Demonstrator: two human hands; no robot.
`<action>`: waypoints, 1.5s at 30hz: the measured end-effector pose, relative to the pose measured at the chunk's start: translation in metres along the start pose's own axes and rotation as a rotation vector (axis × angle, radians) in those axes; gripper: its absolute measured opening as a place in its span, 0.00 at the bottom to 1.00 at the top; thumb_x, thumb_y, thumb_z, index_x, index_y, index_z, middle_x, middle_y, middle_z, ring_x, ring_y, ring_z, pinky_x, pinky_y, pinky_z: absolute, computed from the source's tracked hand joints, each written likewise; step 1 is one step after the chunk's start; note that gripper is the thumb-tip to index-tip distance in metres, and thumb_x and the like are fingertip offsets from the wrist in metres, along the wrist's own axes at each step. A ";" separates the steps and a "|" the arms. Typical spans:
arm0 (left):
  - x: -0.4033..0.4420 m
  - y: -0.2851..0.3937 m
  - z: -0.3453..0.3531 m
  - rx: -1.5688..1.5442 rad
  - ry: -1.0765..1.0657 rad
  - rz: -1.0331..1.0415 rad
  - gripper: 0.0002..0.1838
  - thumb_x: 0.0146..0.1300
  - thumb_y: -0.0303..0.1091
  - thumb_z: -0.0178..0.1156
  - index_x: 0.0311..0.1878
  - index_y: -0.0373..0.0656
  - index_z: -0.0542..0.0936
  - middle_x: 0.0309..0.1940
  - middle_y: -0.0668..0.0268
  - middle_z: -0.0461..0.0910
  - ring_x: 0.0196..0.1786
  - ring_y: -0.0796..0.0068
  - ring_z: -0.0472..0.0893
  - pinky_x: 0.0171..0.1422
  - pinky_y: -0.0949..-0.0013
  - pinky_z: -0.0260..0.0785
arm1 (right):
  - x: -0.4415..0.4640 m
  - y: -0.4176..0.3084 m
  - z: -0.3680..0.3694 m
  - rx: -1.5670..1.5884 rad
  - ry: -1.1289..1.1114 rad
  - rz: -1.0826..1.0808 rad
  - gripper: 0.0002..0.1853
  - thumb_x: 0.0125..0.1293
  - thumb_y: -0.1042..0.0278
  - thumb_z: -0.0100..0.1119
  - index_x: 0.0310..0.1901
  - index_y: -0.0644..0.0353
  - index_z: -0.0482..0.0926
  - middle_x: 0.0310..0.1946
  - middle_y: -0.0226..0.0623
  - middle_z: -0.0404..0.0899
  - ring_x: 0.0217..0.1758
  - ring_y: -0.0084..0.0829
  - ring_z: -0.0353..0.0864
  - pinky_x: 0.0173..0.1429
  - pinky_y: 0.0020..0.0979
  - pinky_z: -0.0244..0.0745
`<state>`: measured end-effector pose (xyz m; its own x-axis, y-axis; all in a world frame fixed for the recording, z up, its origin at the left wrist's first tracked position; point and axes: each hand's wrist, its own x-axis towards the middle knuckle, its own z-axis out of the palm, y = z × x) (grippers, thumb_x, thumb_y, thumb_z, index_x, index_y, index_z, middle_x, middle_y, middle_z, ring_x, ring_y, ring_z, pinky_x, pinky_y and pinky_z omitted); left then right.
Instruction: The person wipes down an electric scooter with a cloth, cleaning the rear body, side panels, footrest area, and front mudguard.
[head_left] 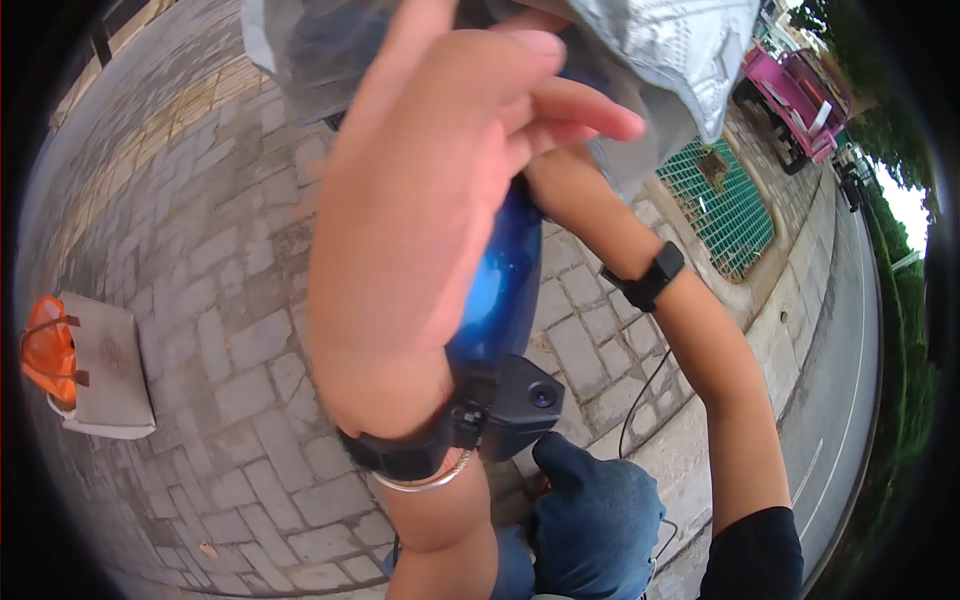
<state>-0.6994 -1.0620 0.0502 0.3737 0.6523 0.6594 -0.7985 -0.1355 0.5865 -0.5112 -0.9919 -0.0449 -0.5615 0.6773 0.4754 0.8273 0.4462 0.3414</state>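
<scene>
My left hand (420, 200) is raised close to the camera, somewhat blurred, its fingers apart and partly bent. I see nothing in its grip. A small black camera (520, 400) is strapped to that wrist, above a silver bangle (425, 485). Behind it, my right hand (560, 172) reaches in from the right, its fingers mostly hidden by the left; a black band (648, 278) circles its wrist. Below the hands shows a glossy blue curved body (495, 285), perhaps of a scooter. Beyond them, a silver-grey plastic sheet (680, 60) spreads across the top; whether the right hand touches it is hidden.
A pale bag (110, 370) with orange plastic in it stands on the brick paving (230, 380) at left. To the right are a green grate (725, 215), the kerb, a road (835, 400) and a pink vehicle (795, 95). My denim-covered knee (600, 520) is below.
</scene>
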 end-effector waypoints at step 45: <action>-0.009 0.008 0.003 0.182 0.184 0.008 0.34 0.61 0.39 0.47 0.67 0.30 0.54 0.59 0.50 0.66 0.44 0.69 0.72 0.59 0.63 0.61 | -0.005 -0.092 -0.052 1.028 0.332 -0.138 0.12 0.46 0.77 0.51 0.36 0.62 0.75 0.36 0.43 0.72 0.46 0.44 0.69 0.53 0.43 0.62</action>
<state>-0.7075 -1.0710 0.0504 0.2623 0.7734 0.5770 -0.6970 -0.2617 0.6676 -0.5855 -1.0665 -0.0367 -0.5000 0.4612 0.7330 0.2903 0.8867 -0.3599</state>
